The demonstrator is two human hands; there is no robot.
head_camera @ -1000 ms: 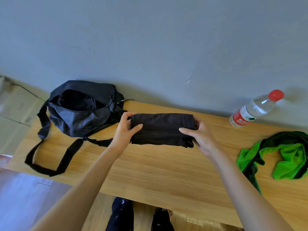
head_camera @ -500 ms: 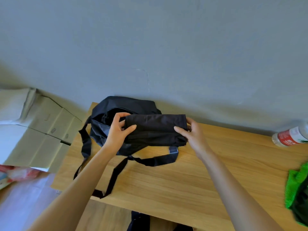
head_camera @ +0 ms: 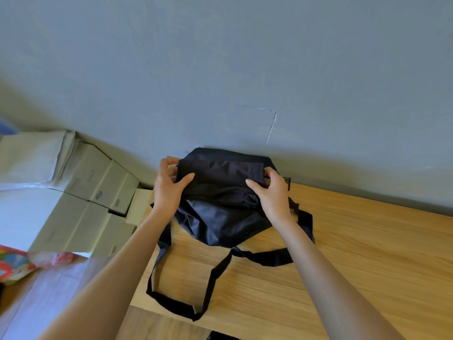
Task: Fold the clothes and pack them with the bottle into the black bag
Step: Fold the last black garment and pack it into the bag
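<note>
Head view gives me both hands at the bag (head_camera: 220, 222), which sits on the table (head_camera: 355, 253) at its far left corner, against the grey wall (head_camera: 220, 57). Left hand (head_camera: 169, 190) grips the left end of the folded black cloth (head_camera: 220, 177), thumb on the near face, fingers curled round the edge. Right hand (head_camera: 272, 192) clamps the right end the same way. I see the cloth level over the bag's top; whether it is inside the opening yet, I cannot tell. Straps (head_camera: 215, 273) trail toward me, one loop hanging past the table's near edge. Cardboard boxes (head_camera: 98, 187) are stacked left of the table.
</note>
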